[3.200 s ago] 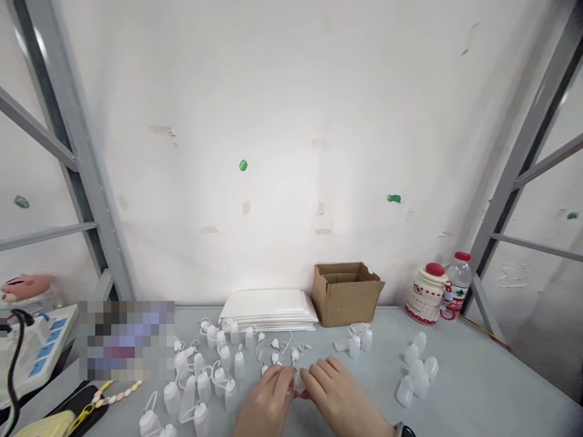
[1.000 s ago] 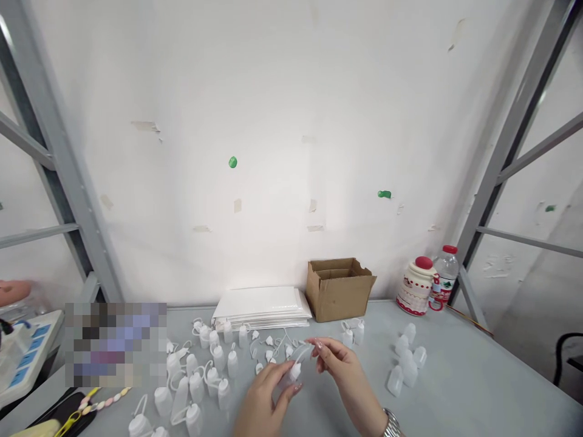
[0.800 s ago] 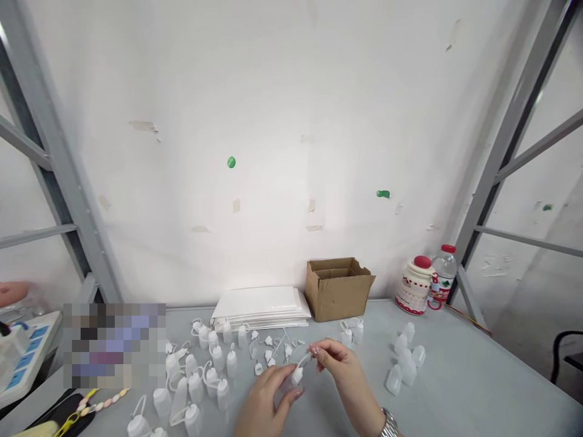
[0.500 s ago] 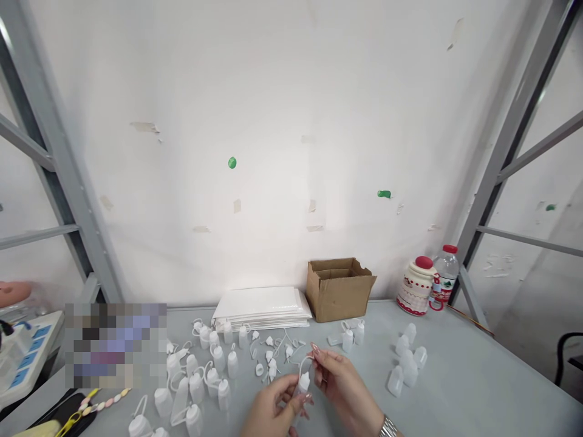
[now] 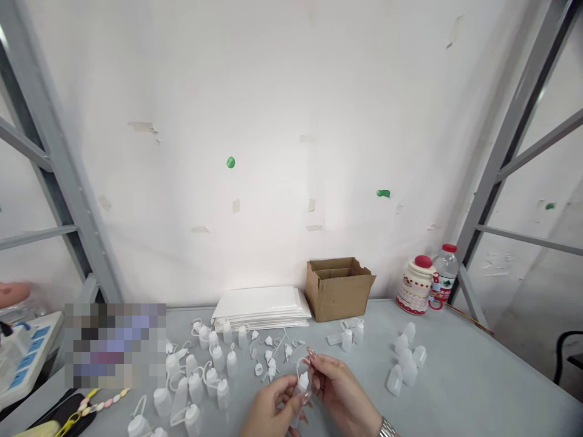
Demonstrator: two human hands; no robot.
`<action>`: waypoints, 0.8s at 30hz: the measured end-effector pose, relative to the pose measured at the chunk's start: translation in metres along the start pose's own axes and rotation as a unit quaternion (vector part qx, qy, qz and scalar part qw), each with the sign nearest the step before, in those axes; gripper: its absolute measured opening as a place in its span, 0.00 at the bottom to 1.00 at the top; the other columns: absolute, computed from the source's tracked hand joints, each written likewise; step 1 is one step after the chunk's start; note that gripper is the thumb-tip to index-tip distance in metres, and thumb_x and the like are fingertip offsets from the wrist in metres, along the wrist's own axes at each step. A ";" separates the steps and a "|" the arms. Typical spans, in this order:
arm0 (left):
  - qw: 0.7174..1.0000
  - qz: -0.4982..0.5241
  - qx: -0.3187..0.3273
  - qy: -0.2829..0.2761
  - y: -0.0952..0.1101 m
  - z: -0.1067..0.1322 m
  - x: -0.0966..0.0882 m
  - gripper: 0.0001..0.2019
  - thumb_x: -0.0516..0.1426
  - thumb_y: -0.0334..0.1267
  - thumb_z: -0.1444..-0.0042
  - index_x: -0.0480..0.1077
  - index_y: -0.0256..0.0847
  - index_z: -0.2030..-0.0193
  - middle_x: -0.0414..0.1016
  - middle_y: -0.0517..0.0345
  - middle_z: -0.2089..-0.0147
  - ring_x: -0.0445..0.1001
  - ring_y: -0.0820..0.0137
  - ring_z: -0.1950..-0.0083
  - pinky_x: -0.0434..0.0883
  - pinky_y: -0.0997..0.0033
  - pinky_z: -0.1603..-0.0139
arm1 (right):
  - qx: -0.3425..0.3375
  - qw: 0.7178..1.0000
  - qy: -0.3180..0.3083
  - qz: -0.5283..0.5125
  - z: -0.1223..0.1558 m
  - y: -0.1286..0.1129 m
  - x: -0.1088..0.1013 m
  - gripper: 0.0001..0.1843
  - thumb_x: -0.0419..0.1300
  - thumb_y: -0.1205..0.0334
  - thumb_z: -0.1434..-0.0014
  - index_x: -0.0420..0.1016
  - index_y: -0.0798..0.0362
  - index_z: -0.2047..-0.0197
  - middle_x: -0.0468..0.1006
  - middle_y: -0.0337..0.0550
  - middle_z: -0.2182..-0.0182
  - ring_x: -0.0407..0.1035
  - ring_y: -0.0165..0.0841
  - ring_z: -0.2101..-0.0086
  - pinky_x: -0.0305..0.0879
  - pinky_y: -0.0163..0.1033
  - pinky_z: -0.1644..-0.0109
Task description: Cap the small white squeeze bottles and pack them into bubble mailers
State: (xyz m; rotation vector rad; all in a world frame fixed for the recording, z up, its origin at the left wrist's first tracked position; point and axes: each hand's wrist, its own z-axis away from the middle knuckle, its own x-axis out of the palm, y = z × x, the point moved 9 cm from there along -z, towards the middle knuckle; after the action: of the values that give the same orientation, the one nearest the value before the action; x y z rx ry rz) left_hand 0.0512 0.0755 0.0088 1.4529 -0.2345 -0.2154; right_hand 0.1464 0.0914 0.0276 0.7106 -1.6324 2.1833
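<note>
My left hand (image 5: 272,408) is closed round a small white squeeze bottle (image 5: 303,382) with a pointed nozzle, held upright. A thin white strap (image 5: 299,365) curves up from the bottle's neck. My right hand (image 5: 340,387) pinches the strap's free end between thumb and fingertips, just above and right of the nozzle. Behind my hands lie loose white nozzle caps with thin straps (image 5: 272,367). Many similar bottles with looped straps (image 5: 195,386) stand or lie to the left. Two more bottles (image 5: 347,340) stand beyond my right hand.
Several bottle bodies without caps (image 5: 409,368) lie at right. An open cardboard box (image 5: 341,297) and a stack of white sheets (image 5: 262,308) sit against the wall. A patterned jar (image 5: 413,288) and a water bottle (image 5: 446,267) stand back right. A power strip (image 5: 34,352) lies far left.
My right hand has shifted slightly left and down, bringing the strap's end closer to the nozzle. My left hand keeps its hold on the bottle.
</note>
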 end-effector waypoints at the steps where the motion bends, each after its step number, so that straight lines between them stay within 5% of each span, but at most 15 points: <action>1: 1.000 0.000 -0.001 0.001 0.000 0.000 0.000 0.30 0.58 0.61 0.64 0.72 0.36 0.63 0.70 0.56 0.72 0.72 0.68 0.71 0.69 0.74 0.81 | 0.002 1.000 -0.001 -0.003 0.000 0.001 0.000 0.15 0.72 0.56 0.66 0.77 0.60 0.80 0.67 0.33 0.87 0.54 0.20 0.84 0.52 0.29 0.78; 24: 1.000 -0.015 -0.012 -0.003 -0.003 0.000 -0.002 0.31 0.57 0.63 0.64 0.71 0.36 0.63 0.71 0.55 0.70 0.72 0.67 0.69 0.70 0.74 0.78 | -0.021 1.000 0.004 0.012 -0.004 0.001 -0.005 0.16 0.71 0.54 0.65 0.76 0.58 0.80 0.67 0.33 0.86 0.55 0.21 0.84 0.51 0.29 0.78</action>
State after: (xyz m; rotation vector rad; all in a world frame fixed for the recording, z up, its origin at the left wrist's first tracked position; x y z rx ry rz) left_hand 0.0493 0.0761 0.0062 1.4329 -0.2153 -0.2461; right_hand 0.1489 0.0949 0.0233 0.6726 -1.6868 2.1590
